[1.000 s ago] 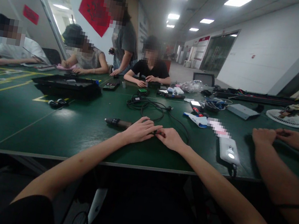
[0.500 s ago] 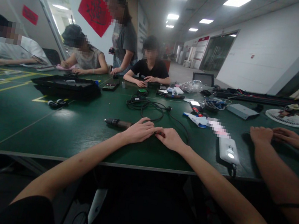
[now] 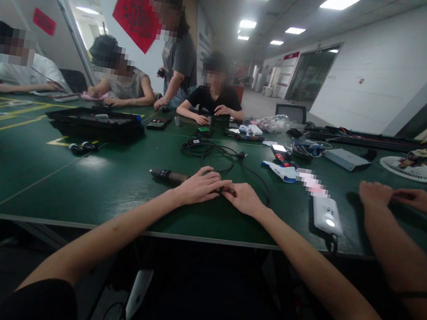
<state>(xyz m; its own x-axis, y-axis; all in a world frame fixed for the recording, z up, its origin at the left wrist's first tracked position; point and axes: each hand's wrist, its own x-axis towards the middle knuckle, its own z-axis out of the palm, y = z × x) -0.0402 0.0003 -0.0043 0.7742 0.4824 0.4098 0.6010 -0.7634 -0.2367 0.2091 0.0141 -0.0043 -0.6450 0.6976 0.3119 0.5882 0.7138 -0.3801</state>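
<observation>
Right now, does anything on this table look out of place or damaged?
I see no spill or plain damage. The black cable looks untidy: it lies in loose loops beyond the left hand, its plug loose on the table. At the far right, a white round grille lies flat with parts on top, like something taken apart.

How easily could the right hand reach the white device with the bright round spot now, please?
Probably yes: the white device lies to the right of the right hand, with only green tabletop and a thin black cable between.
</observation>
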